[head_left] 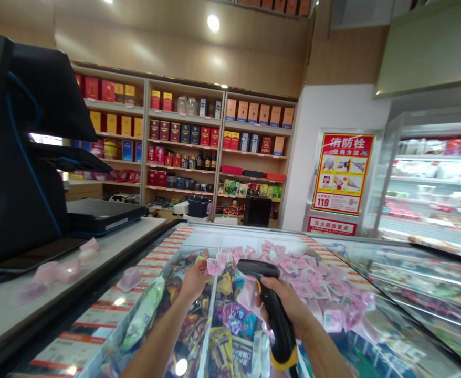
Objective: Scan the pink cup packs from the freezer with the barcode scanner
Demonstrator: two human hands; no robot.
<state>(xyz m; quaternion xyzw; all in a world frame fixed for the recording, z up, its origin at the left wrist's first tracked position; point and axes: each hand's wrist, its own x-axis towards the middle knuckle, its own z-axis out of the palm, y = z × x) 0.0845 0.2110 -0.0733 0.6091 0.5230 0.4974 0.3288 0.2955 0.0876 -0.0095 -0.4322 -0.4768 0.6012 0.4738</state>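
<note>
My right hand point(289, 304) is wrapped round a black and yellow barcode scanner point(272, 307), its head pointing to the left. Just under the scanner head is a small pink cup point(247, 295); whether my right fingers touch it cannot be made out. My left hand point(195, 281) pinches another small pink cup with a pale label point(215, 265), a little left of the scanner. Many more labelled pink cups point(309, 278) lie heaped on the freezer's glass top, beyond and right of the scanner.
Packaged ice creams point(234, 315) show through the glass of the chest freezer. A loose pink cup point(129, 279) sits on its left edge. Several others point(69, 270) rest on the white counter by a black checkout terminal point(21, 147). Shelves of boxes point(183, 134) stand behind.
</note>
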